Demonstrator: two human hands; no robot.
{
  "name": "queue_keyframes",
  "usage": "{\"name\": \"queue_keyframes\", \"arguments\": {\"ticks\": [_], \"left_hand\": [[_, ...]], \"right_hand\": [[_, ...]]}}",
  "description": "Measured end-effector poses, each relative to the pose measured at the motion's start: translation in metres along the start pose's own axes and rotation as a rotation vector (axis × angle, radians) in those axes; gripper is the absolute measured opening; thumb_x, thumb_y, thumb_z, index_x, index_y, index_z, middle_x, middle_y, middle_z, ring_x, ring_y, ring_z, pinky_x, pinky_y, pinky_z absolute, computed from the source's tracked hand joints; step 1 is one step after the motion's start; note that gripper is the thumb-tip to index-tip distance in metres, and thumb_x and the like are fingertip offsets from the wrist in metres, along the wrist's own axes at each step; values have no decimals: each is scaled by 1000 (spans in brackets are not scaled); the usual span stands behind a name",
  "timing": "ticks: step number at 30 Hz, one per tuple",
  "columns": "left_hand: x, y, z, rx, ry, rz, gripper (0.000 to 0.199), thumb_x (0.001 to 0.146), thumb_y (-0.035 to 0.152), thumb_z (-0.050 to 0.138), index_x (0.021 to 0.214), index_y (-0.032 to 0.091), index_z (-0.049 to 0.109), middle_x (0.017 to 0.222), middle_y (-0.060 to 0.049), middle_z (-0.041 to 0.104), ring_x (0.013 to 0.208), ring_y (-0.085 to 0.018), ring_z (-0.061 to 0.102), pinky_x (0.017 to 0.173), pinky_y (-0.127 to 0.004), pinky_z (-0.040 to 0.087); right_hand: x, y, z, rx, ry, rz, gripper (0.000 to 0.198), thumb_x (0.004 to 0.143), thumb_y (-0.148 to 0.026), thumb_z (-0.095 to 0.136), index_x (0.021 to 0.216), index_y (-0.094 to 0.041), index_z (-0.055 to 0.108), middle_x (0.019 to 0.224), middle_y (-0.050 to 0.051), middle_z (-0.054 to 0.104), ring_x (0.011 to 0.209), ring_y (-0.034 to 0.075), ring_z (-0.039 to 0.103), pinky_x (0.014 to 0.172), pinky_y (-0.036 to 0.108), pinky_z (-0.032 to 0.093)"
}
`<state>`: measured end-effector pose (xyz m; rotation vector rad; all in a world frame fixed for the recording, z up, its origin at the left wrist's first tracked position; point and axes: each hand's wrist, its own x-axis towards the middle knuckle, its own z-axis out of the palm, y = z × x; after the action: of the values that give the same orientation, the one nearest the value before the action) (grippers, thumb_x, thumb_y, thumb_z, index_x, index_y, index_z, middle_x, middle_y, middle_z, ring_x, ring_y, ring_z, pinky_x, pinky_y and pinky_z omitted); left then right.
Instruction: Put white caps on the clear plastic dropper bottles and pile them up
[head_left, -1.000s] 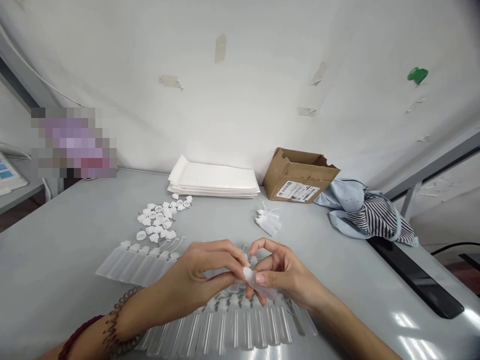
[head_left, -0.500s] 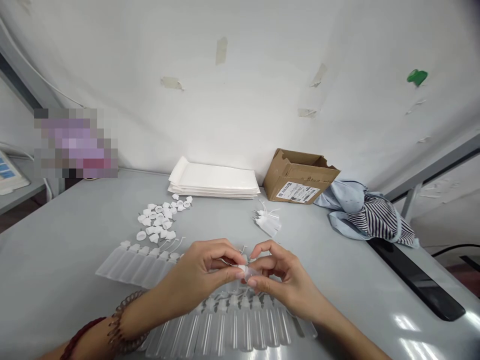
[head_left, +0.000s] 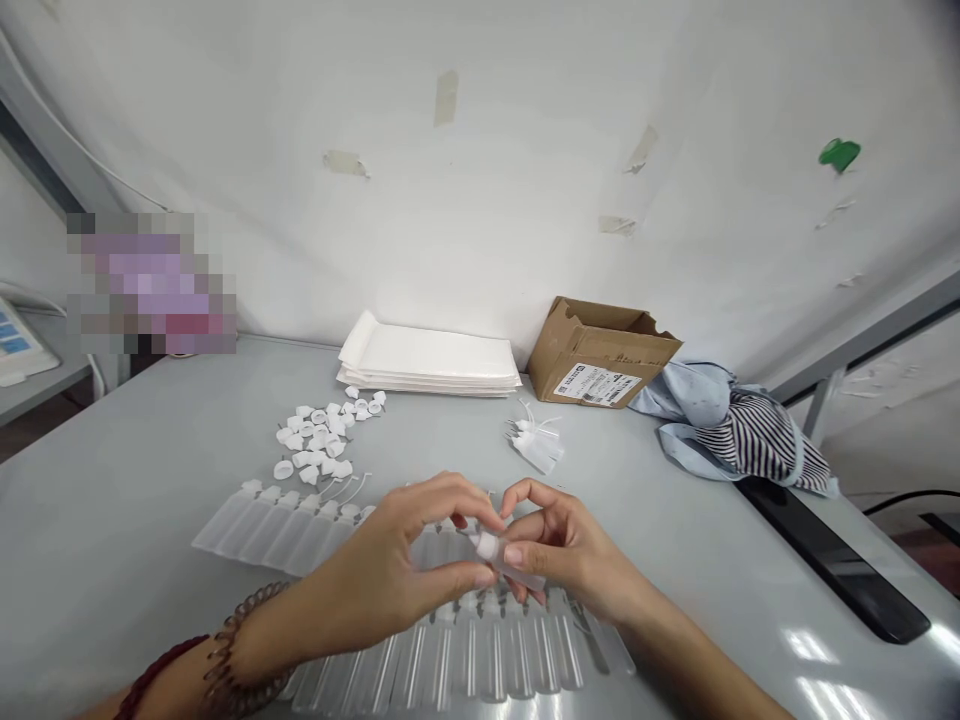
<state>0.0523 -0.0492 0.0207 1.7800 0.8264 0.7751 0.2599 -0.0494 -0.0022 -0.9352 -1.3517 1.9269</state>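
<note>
A small translucent squeeze bottle (head_left: pixel 525 574) with a white needle-tip cap (head_left: pixel 487 545) is gripped in my right hand (head_left: pixel 566 545), its tip pointing left. My left hand (head_left: pixel 420 545) is around the cap, thumb and forefinger spread, holding nothing that I can see. Below my hands lies a row of clear squeeze bottles (head_left: pixel 487 655) with white tops, partly covered by my left forearm. Another row of frosted bottles (head_left: pixel 274 530) with white caps lies to the left, its right end behind my left hand. Loose white needle caps (head_left: pixel 319 435) are heaped beyond that row.
A few capped bottles (head_left: pixel 536 445) lie apart, beyond my hands. Against the wall are a stack of white padded envelopes (head_left: pixel 442 355) and an open cardboard box (head_left: pixel 600 350). To the right are a bundle of blue and striped cloth (head_left: pixel 757 430) and a long black object (head_left: pixel 832 555).
My left finger and thumb have spread apart from the cap. More of the bottle now shows in my right hand, its tip pointing up and left.
</note>
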Motion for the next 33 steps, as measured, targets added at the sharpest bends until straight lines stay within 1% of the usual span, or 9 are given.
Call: {"name": "queue_keyframes", "arguments": {"ticks": [3, 6, 9, 13, 18, 22, 25, 29, 33], "left_hand": [[3, 0, -2, 8, 76, -154, 21, 82, 37, 62, 99, 25, 63, 97, 0, 64, 91, -18, 57, 82, -28, 45], [6, -2, -2, 41, 64, -289, 34, 89, 47, 46, 80, 19, 64, 77, -1, 63, 74, -17, 57, 68, -26, 44], [6, -6, 1, 18, 4, -359, 44, 88, 50, 42, 63, 17, 58, 60, 1, 55, 57, -14, 53, 56, -23, 42], [3, -8, 4, -62, -67, -424, 39, 86, 48, 46, 67, 17, 59, 56, 2, 53, 49, -12, 50, 47, -21, 41], [4, -6, 4, -68, -109, -393, 36, 87, 45, 47, 67, 16, 56, 59, 2, 53, 52, -12, 52, 52, -22, 43], [5, -7, 6, 114, -42, -178, 17, 84, 26, 49, 75, 17, 60, 68, 1, 57, 61, -12, 51, 58, -22, 42], [3, -7, 5, 212, -52, -64, 14, 83, 21, 49, 75, 17, 61, 70, 0, 59, 64, -13, 52, 61, -23, 41], [2, -1, 0, 95, -102, -212, 19, 84, 35, 55, 87, 18, 62, 79, 0, 61, 68, -14, 57, 63, -23, 46], [5, 2, -2, -85, -167, -398, 38, 88, 48, 46, 70, 16, 58, 62, 2, 55, 52, -11, 53, 52, -22, 44]], "right_hand": [[-4, -3, 4, -247, 155, -115, 28, 79, -34, 68, 90, -20, 47, 69, -1, 67, 53, 9, 56, 49, 19, 43], [-7, 0, 6, -646, 278, -364, 19, 84, -33, 63, 91, -20, 51, 77, 1, 68, 63, 12, 60, 56, 23, 47], [-7, 8, 4, -961, 308, -612, 15, 88, -29, 58, 100, -21, 52, 86, 4, 68, 69, 14, 63, 60, 24, 50], [-3, 15, 1, -1167, 250, -855, 14, 92, -17, 51, 105, -21, 49, 94, 7, 69, 78, 16, 64, 65, 26, 53], [-3, 11, 1, -1237, 232, -930, 18, 91, -9, 49, 105, -20, 49, 96, 9, 69, 74, 16, 60, 61, 27, 52], [-6, 10, 3, -1151, 220, -892, 15, 91, -11, 50, 104, -19, 49, 96, 8, 68, 73, 14, 59, 63, 26, 52], [-8, 10, 5, -1173, 216, -938, 14, 90, -10, 51, 102, -18, 50, 95, 9, 69, 71, 15, 57, 60, 26, 51], [-9, 9, 6, -1272, 255, -993, 16, 89, -8, 52, 101, -17, 51, 95, 10, 70, 71, 16, 60, 56, 27, 51], [-8, 9, 4, -1362, 274, -1043, 17, 87, -5, 52, 100, -17, 53, 95, 11, 71, 76, 18, 62, 57, 28, 53]]}}
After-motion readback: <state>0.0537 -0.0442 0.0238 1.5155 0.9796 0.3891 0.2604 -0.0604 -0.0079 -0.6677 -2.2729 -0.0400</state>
